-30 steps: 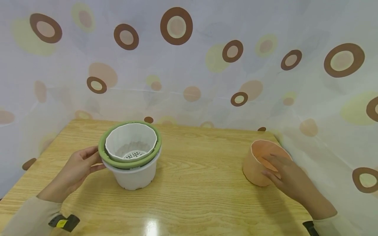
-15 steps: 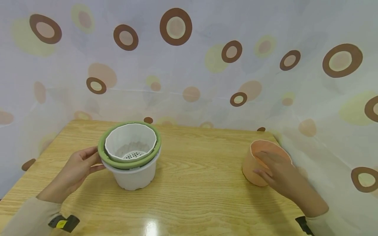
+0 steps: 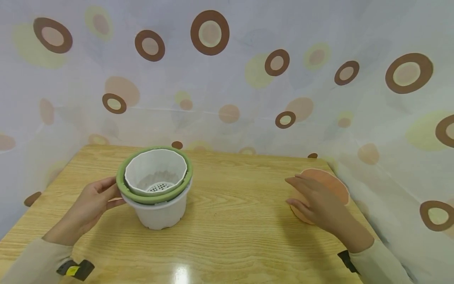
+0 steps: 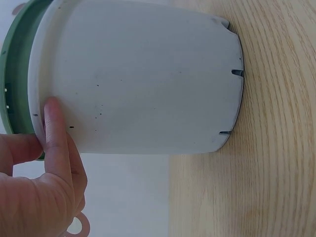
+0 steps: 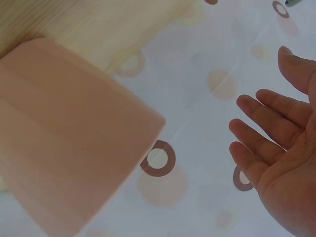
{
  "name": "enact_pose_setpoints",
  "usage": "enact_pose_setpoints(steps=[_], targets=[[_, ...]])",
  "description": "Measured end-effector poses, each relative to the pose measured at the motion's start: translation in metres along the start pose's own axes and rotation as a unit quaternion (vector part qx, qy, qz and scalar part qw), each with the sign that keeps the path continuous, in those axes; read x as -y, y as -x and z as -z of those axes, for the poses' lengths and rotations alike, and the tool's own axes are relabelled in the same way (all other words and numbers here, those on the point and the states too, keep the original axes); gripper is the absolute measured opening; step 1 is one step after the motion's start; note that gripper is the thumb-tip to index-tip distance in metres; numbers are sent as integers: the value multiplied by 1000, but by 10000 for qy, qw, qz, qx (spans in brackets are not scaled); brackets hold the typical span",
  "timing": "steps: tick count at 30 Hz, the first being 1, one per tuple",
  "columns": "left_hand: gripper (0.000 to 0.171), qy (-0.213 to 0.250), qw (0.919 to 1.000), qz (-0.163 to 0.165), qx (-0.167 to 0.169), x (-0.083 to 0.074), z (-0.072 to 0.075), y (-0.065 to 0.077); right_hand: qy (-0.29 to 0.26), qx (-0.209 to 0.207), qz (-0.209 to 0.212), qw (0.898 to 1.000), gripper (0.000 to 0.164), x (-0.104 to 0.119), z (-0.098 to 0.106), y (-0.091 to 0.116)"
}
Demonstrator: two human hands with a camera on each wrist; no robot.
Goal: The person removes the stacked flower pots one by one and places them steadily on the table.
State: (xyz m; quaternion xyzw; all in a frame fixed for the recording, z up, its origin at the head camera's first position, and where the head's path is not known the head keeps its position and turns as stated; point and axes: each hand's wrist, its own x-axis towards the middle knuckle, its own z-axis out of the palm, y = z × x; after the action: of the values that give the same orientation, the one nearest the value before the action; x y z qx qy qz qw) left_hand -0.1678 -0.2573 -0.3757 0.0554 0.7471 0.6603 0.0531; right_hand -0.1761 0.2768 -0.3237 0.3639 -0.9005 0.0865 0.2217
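A stack of flower pots stands upright on the left. The outer one is a white flower pot (image 3: 161, 216), with a green flower pot (image 3: 156, 198) and a smaller white pot (image 3: 156, 161) with a grid bottom nested inside. My left hand (image 3: 89, 205) pinches the stack's rim at its left side; in the left wrist view its fingers lie under the white rim and the thumb is at the edge. An orange flower pot (image 3: 331, 185) stands on the right, partly hidden by my right hand (image 3: 320, 207). That hand is extended and apart from the pot, holding nothing in the right wrist view.
The pots stand on a wood-grain table (image 3: 234, 236). A patterned sheet (image 3: 248, 79) with brown rings rises behind it and along both sides, close to the orange pot.
My right hand has moved left, from over the mouth of the orange pot to its near left side. The left hand and the stack have stayed in place.
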Motion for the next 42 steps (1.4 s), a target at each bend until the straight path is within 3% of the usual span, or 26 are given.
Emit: enact_pose_setpoints(steps=[8, 20, 28, 42], targets=[[62, -65, 10000, -35, -5, -2, -1, 0, -70, 274, -181, 9994, 52, 12, -7, -15], [63, -53, 10000, 39, -26, -1, 1, 3, -44, 348, 211, 9992, 52, 34, -14, -42], [63, 18, 10000, -16, 3, -1, -1, 2, -93, 149, 748, 9970, 52, 49, -12, -62], [63, 159, 9999, -18, 7, 0, -1, 2, -167, 193, 1084, 9938, 52, 67, -20, -83]])
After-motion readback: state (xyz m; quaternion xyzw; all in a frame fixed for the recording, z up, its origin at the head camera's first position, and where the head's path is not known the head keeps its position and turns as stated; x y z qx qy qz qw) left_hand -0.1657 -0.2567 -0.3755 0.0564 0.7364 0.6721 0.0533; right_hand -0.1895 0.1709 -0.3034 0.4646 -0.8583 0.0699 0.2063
